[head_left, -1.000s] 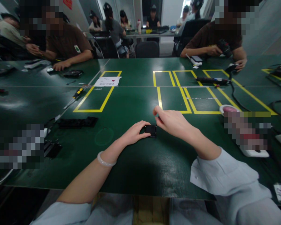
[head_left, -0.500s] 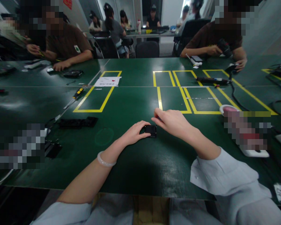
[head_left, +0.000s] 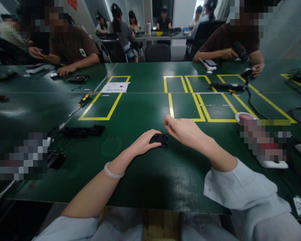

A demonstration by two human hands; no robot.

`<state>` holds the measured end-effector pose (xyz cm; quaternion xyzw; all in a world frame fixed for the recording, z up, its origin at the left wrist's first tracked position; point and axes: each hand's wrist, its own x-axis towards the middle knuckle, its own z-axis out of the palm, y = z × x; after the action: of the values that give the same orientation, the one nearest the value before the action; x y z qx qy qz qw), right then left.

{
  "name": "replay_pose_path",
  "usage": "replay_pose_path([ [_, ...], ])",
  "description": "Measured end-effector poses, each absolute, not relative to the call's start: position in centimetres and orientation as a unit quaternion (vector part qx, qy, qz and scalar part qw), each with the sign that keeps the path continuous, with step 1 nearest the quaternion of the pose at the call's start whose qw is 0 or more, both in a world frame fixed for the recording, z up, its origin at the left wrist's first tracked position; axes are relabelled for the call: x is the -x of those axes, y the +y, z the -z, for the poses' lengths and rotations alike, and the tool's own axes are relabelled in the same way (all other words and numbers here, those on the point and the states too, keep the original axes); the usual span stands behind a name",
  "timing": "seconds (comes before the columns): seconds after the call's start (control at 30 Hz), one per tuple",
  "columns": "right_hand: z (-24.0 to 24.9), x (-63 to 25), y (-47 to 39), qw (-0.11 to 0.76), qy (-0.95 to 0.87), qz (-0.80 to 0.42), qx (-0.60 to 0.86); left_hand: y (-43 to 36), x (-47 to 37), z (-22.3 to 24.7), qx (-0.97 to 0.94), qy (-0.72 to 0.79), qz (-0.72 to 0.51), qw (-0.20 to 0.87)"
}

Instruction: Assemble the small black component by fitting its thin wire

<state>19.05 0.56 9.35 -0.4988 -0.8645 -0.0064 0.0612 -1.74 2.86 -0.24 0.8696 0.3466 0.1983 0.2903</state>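
Observation:
A small black rectangular part (head_left: 162, 140) lies on the green table (head_left: 140, 180), near the middle of the view. My left hand (head_left: 145, 142) grips its left side between thumb and fingers. Just above and right of the part is my right hand (head_left: 182, 129), its fingers pinched together close to the part's upper right corner. Whatever those fingers hold, if anything, is too small to make out.
Left of my hands lie a long black part (head_left: 82, 131) and a yellow-black screwdriver (head_left: 84, 99). A white-rimmed tray (head_left: 273, 164) sits at the right. Yellow tape outlines and a paper sheet (head_left: 115, 87) are ahead. Two people sit across the table.
The fingers of my right hand have shifted slightly and curled a little more beside the black part. My left hand and the part have stayed where they were.

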Motion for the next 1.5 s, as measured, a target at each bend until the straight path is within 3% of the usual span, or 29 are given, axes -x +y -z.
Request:
replay_pose_path([
  [0.23,-9.38,-19.09,0.41,0.093,-0.866,-0.01,0.491,2.86,1.74,0.22,-0.871,0.343,-0.199,0.289],
  [0.6,-9.28,-18.95,0.66,0.067,-0.862,0.003,0.502,2.83,1.76,0.16,-0.87,0.35,-0.192,0.29],
  [1.5,-9.18,-18.99,0.47,0.098,-0.868,-0.004,0.488,2.96,1.81,0.39,-0.874,0.343,-0.198,0.281],
])
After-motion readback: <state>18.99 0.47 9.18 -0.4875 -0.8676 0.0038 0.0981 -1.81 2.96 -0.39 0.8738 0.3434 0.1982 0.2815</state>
